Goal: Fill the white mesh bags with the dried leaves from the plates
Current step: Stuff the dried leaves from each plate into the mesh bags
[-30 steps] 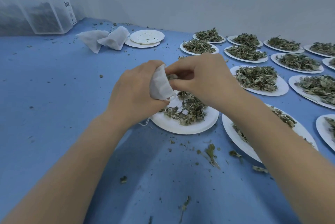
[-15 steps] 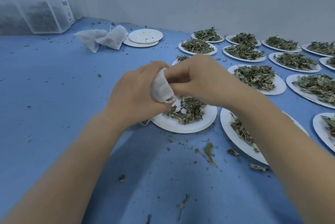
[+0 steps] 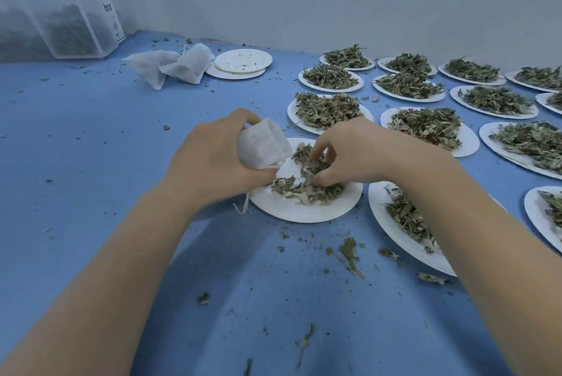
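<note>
Your left hand point(image 3: 213, 162) grips the small white mesh bag point(image 3: 263, 146) over the round white paper plate point(image 3: 304, 208); your right hand point(image 3: 349, 153) pinches its crumbled dried green leaves point(image 3: 307, 187) near the blue counter's point(image 3: 91, 147) front edge.

A blue surface point(image 3: 76, 162) is stretching back to a pale wall point(image 3: 304, 10) running along its far edge. A clear plastic box point(image 3: 76, 19), seemingly holding dark material, is sitting in the far left corner under soft, even light.
</note>
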The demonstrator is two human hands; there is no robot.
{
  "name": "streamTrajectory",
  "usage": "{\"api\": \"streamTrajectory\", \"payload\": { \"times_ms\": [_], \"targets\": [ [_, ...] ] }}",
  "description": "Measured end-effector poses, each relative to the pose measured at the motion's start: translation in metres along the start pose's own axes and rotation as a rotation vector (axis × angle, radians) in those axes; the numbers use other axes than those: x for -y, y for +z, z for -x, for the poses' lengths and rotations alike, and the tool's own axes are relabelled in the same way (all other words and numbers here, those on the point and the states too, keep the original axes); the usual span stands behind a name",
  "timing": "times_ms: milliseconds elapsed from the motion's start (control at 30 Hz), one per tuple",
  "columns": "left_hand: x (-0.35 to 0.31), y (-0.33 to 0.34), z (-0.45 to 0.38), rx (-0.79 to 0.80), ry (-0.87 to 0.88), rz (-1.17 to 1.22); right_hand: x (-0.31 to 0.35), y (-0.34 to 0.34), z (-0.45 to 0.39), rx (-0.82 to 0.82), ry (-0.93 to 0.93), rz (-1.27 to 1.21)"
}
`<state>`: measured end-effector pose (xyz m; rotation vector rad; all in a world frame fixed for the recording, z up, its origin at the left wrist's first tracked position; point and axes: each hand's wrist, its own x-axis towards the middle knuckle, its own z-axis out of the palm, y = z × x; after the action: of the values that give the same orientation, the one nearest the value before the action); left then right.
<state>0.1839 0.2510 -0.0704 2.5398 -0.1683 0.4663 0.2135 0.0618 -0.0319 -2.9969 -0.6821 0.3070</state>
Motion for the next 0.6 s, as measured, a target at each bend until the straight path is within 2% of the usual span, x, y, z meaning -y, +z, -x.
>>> {"api": "streamTrajectory", "payload": {
  "times_ms": [133,300,433,600],
  "targets": [
    [-0.002,-0.004,0.001,0.034,-0.001,0.0,-0.004,0.0,-0.001,-0.136,-0.029,-0.158],
    [-0.002,-0.014,0.002,-0.038,0.045,-0.082,-0.011,-0.01,0.005,-0.327,-0.066,-0.303],
    [0.0,-0.016,0.001,-0.024,0.022,-0.135,-0.011,-0.019,0.014,-0.454,-0.1,-0.475],
    [-0.006,-0.008,0.001,-0.004,0.025,-0.128,0.005,-0.018,0.012,-0.609,-0.051,-0.523]
  ]
}}
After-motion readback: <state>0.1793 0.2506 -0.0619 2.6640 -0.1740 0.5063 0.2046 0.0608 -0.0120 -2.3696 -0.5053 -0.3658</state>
